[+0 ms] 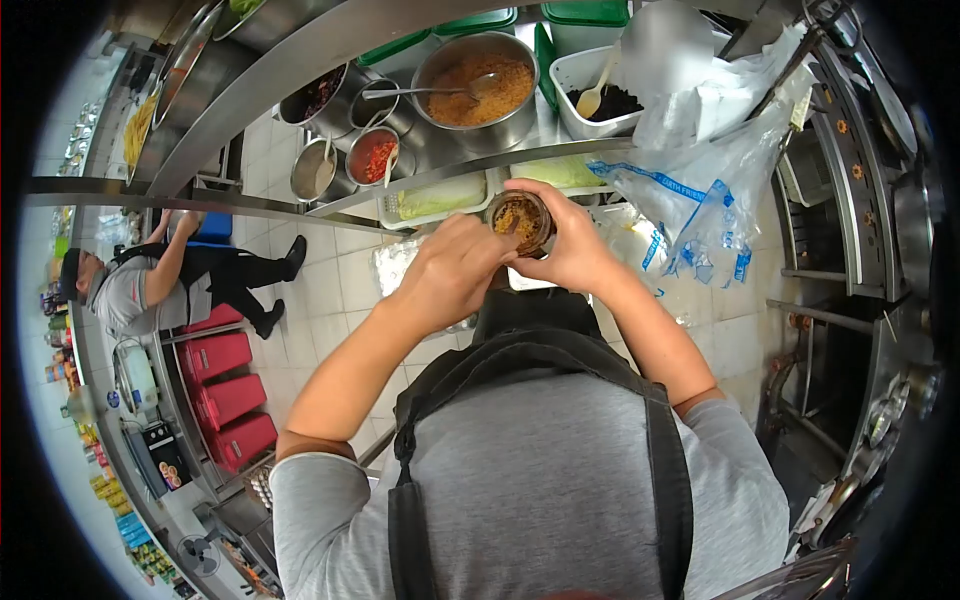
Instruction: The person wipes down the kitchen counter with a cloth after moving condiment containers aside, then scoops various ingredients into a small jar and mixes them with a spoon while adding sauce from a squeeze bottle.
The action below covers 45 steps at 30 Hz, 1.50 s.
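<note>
Fingers of right hand [578, 243] grasp the jar [546, 222] around its stiff, maybe slippery side; left hand [455, 262]: grip I cannot tell.

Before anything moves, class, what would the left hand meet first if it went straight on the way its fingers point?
The left hand would most likely meet the open jar, since its fingertips point into the mouth; whether contents or inner wall comes first is unclear from this depth.
</note>
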### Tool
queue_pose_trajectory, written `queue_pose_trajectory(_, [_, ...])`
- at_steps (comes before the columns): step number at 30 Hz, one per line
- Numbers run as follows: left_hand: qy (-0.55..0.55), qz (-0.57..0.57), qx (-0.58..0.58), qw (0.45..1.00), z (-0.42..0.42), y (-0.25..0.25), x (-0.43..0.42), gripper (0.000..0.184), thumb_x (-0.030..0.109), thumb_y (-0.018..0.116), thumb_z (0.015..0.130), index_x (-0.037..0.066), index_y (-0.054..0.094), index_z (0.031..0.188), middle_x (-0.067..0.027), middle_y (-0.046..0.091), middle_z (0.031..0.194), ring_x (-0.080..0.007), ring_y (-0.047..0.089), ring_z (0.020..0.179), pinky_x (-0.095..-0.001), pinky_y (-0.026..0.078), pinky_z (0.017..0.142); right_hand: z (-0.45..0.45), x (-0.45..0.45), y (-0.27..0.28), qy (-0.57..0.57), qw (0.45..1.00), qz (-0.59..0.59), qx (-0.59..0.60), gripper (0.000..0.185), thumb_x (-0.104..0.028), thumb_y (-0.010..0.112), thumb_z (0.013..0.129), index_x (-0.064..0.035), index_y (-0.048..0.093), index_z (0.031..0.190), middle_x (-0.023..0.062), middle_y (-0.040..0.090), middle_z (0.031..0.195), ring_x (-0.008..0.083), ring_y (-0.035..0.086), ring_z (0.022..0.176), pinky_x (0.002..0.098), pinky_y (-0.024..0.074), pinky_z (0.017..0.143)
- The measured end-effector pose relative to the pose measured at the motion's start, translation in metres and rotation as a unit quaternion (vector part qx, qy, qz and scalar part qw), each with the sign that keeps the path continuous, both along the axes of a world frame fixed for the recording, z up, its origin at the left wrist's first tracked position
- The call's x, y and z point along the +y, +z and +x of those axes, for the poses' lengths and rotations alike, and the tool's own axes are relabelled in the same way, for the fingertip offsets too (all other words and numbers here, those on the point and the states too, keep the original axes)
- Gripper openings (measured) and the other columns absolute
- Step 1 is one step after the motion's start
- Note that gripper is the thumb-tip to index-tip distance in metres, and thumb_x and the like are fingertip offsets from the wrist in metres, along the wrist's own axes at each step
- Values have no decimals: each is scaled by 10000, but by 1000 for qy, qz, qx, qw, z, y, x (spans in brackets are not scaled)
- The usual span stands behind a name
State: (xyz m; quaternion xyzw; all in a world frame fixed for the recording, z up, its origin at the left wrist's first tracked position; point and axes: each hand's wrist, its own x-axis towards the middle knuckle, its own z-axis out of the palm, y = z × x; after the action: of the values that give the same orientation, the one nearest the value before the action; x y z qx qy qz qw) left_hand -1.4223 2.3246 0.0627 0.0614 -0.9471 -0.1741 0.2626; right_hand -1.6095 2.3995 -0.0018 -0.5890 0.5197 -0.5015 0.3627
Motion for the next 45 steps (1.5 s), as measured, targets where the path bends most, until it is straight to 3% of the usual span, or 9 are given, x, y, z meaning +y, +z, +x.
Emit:
queue_pose_trajectory(2, [38,41,-5,998,5,-1,9,402,-37,748,695,31,643,1077,-90,593,835,-289,574,746,-398,451,676,-1,6,-2,-24,999,-20,-11,819,-87,855,621,-78,503,1361,179,608,1238,369,611,1139,413,499,972])
queue_pose_trajectory(12, [-67,-112,-87,988,3,22,4,403,31,706,723,38,620,1116,-65,552,762,-268,557,724,-385,455,667,-9,1,6,73,996,-46,25,792,-47,834,625,-67,503,1344,179,570,1255,374,572,1155,419,472,997])
queue_pose_trajectory(18, [175,126,-29,976,10,0,22,174,-8,641,866,7,657,1039,-95,643,802,-269,620,731,-383,502,679,-5,-11,-6,24,986,-124,110,837,10,822,599,-70,477,1357,181,539,1281,400,492,1216,444,423,1050])
queue_pose_trajectory(20, [321,386,-40,864,6,9,28,104,0,627,911,-4,669,1006,-135,673,830,-296,642,740,-381,518,681,3,-14,-7,16,984,-141,107,832,33,815,593,-65,478,1348,177,542,1273,403,483,1229,454,414,1060])
queue_pose_trajectory(22, [323,369,-46,870,6,10,27,162,-41,650,857,-2,670,1013,-138,669,833,-308,625,732,-380,508,675,9,-15,-9,-21,981,-165,102,822,16,830,596,-76,489,1337,136,567,1248,359,520,1212,428,435,1043])
queue_pose_trajectory(23, [231,211,-5,950,11,3,22,200,-59,656,827,-2,671,1017,-126,660,824,-301,610,715,-384,497,663,11,-15,-9,-23,980,-166,104,822,16,830,596,-76,489,1337,136,567,1248,359,520,1212,428,435,1043])
queue_pose_trajectory(25, [105,-9,40,994,18,8,13,328,-99,667,730,0,670,1042,-95,636,805,-282,565,668,-391,459,630,16,-19,-8,-16,987,-141,77,813,18,837,594,-72,494,1325,127,567,1260,351,522,1218,423,436,1045])
queue_pose_trajectory(36, [88,37,56,994,141,32,-19,232,-29,755,779,3,702,1003,-85,558,677,-257,508,599,-363,423,583,113,-84,12,50,958,-247,134,793,19,830,593,-64,493,1306,133,563,1363,355,519,1254,428,430,1064])
queue_pose_trajectory(45, [45,-122,128,983,299,15,-74,274,59,795,761,-1,681,1004,-13,482,633,-177,459,576,-323,350,546,277,-123,28,74,981,-162,69,821,24,852,601,-66,487,1331,101,575,1320,228,571,1228,350,466,1051])
